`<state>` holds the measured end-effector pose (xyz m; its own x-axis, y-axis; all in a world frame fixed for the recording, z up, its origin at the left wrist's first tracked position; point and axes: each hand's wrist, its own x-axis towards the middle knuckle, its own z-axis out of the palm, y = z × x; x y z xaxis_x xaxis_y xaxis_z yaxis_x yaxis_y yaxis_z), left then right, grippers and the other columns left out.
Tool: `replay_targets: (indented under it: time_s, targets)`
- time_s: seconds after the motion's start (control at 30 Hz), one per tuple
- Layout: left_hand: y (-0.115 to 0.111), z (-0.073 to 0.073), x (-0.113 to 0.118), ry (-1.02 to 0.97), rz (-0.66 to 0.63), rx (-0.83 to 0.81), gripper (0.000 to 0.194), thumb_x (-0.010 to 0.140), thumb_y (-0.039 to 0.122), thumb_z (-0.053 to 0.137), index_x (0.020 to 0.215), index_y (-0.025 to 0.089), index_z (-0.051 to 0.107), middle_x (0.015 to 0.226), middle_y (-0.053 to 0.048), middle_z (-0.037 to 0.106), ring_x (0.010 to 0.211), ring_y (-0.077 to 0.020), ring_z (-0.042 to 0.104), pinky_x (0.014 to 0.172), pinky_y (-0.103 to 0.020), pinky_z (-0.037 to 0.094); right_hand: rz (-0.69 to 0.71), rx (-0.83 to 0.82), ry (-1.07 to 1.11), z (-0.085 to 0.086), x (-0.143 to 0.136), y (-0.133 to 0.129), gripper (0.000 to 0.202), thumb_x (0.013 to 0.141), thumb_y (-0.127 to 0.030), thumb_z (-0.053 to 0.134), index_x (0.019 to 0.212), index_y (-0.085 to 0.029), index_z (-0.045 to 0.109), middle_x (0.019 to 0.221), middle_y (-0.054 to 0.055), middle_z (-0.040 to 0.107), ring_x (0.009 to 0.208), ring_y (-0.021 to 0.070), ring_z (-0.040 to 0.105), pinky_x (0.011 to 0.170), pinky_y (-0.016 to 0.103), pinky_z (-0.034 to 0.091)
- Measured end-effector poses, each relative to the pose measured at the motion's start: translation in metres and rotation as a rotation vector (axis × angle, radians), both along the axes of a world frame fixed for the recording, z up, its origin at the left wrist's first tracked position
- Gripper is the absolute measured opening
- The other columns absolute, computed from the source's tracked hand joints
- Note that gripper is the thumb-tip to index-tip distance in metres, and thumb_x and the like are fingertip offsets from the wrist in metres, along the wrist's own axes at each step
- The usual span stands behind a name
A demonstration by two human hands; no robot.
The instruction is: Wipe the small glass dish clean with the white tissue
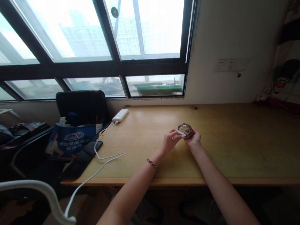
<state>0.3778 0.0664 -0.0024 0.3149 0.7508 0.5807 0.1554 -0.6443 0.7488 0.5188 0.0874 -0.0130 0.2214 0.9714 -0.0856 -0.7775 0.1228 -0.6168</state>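
Observation:
My right hand (195, 140) is closed around a small round glass vessel (186, 129) with a dark, shiny rim, perhaps an ashtray or a cup. Its open side faces up towards me. My left hand (170, 141) pinches a thin white piece (180, 133), which looks like folded tissue or cloth. One end of that white piece rests at the near left edge of the glass vessel. Both hands are close together above the middle of the wooden table (145, 156). A braided bracelet (152, 163) circles my left wrist. My fingers partly hide the vessel's lower side.
A white power bank (120, 115) lies at the table's back left, with a white cable (109, 158) trailing forward. A dark tablet-like slab (82, 160) overlaps the left edge. Beyond it stand a black chair (82, 101) and a blue bag (72, 139). Wall sockets (226, 65) are at right.

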Motion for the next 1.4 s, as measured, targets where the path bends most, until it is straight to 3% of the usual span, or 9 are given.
replay_targets:
  time_s: [0.2, 0.33, 0.43, 0.57, 0.67, 0.8, 1.0, 1.23, 1.4]
  targets:
    - [0.013, -0.013, 0.0, -0.243, 0.099, -0.446, 0.03, 0.065, 0.04, 0.06, 0.08, 0.014, 0.061, 0.07, -0.004, 0.062, 0.064, -0.0131, 0.055, 0.058, -0.023, 0.043, -0.103, -0.026, -0.168, 0.007, -0.009, -0.004, 0.022, 0.077, -0.03, 0.041, 0.063, -0.017, 0.051, 0.053, -0.002, 0.053, 0.043, 0.0091, 0.046, 0.045, 0.023, 0.039]
    - [0.019, -0.019, 0.005, -0.52, -0.069, -0.844, 0.039, 0.065, 0.049, 0.056, 0.076, 0.011, 0.059, 0.07, -0.006, 0.061, 0.062, -0.0124, 0.056, 0.06, -0.024, 0.046, -0.197, 0.158, -0.886, 0.012, -0.024, -0.015, 0.03, 0.076, -0.042, 0.044, 0.062, -0.017, 0.053, 0.058, 0.001, 0.053, 0.054, 0.0124, 0.047, 0.054, 0.026, 0.039]
    - [0.02, -0.021, 0.007, -0.666, -0.169, -0.955, 0.04, 0.069, 0.05, 0.051, 0.078, 0.012, 0.058, 0.071, -0.006, 0.06, 0.062, -0.0115, 0.055, 0.059, -0.024, 0.047, -0.291, 0.368, -1.42, 0.015, -0.032, -0.025, 0.025, 0.074, -0.041, 0.049, 0.064, -0.019, 0.055, 0.071, 0.006, 0.056, 0.077, 0.019, 0.047, 0.074, 0.034, 0.036]
    - [0.022, -0.022, 0.003, -0.767, -0.275, -0.96, 0.033, 0.074, 0.042, 0.05, 0.088, 0.013, 0.058, 0.085, -0.007, 0.061, 0.07, -0.0112, 0.056, 0.061, -0.022, 0.048, -0.298, 0.562, -1.661, 0.019, -0.036, -0.032, 0.015, 0.074, -0.034, 0.052, 0.07, -0.021, 0.059, 0.087, 0.007, 0.057, 0.095, 0.0235, 0.038, 0.087, 0.041, 0.029]
    - [0.023, -0.022, 0.0, -0.799, -0.294, -0.923, 0.031, 0.074, 0.038, 0.052, 0.093, 0.013, 0.058, 0.094, -0.008, 0.06, 0.078, -0.0136, 0.056, 0.065, -0.022, 0.048, -0.303, 0.577, -1.596, 0.024, -0.036, -0.033, 0.013, 0.071, -0.033, 0.055, 0.072, -0.022, 0.06, 0.099, 0.006, 0.055, 0.1, 0.0232, 0.037, 0.089, 0.04, 0.028]
    - [0.025, -0.02, -0.002, -0.782, -0.22, -0.917, 0.04, 0.072, 0.042, 0.053, 0.097, 0.011, 0.056, 0.1, -0.011, 0.059, 0.087, -0.0192, 0.056, 0.072, -0.03, 0.048, -0.42, 0.33, -1.326, 0.023, -0.029, -0.024, 0.026, 0.073, -0.036, 0.05, 0.091, -0.02, 0.059, 0.109, 0.007, 0.052, 0.104, 0.0217, 0.039, 0.091, 0.039, 0.028]
    - [0.032, -0.021, -0.006, -0.691, -0.078, -0.848, 0.034, 0.071, 0.043, 0.053, 0.088, 0.014, 0.057, 0.09, -0.009, 0.062, 0.078, -0.0161, 0.058, 0.069, -0.029, 0.048, -0.001, 0.102, -0.819, 0.003, -0.022, -0.002, 0.03, 0.067, -0.043, 0.053, 0.077, -0.016, 0.063, 0.072, 0.002, 0.063, 0.071, 0.0163, 0.054, 0.064, 0.026, 0.041]
    - [0.032, -0.02, -0.006, -0.688, 0.006, -0.838, 0.031, 0.059, 0.037, 0.066, 0.074, 0.013, 0.055, 0.076, -0.006, 0.06, 0.064, -0.0112, 0.056, 0.062, -0.024, 0.045, 0.012, 0.003, -0.547, -0.013, -0.027, 0.008, 0.032, 0.063, -0.045, 0.057, 0.07, -0.014, 0.062, 0.066, 0.002, 0.064, 0.059, 0.013, 0.057, 0.054, 0.022, 0.043]
    - [0.031, -0.019, -0.006, -0.705, 0.047, -0.757, 0.034, 0.066, 0.045, 0.057, 0.075, 0.012, 0.055, 0.07, -0.004, 0.059, 0.058, -0.0095, 0.053, 0.057, -0.023, 0.042, -0.026, -0.002, -0.459, -0.016, -0.026, 0.013, 0.032, 0.065, -0.046, 0.055, 0.069, -0.014, 0.061, 0.067, 0.004, 0.065, 0.061, 0.0131, 0.06, 0.055, 0.022, 0.046]
